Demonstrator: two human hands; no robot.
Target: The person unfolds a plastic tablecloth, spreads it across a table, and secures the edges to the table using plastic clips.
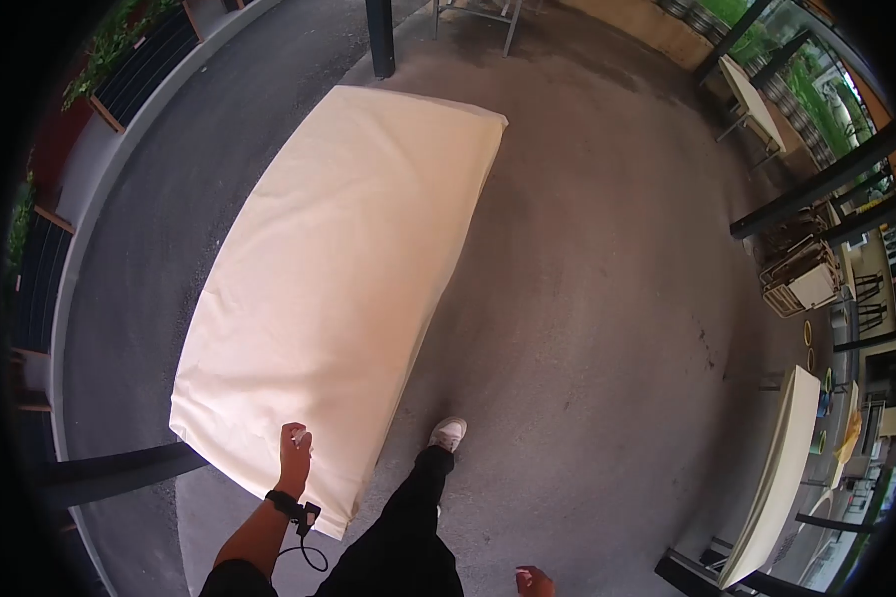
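Note:
A long table covered with a cream cloth (pixel 338 259) stretches from the lower left to the upper middle, its cloth wrinkled at the near end. My left hand (pixel 295 448) is over the near end of the cloth, fingers curled around something small and whitish that I cannot make out. A black band with a device and a cable is on the left wrist. My right hand (pixel 535 581) hangs at the bottom edge, partly cut off, apart from the table. Its fingers look curled, and what they hold, if anything, is hidden.
A dark post (pixel 379 38) stands beyond the table's far end, and another (pixel 129 475) is at the lower left. On the right are a pale tabletop (pixel 775 478), folded chairs (pixel 801 277) and a farther table (pixel 752 101). Planters (pixel 144 65) line the left kerb.

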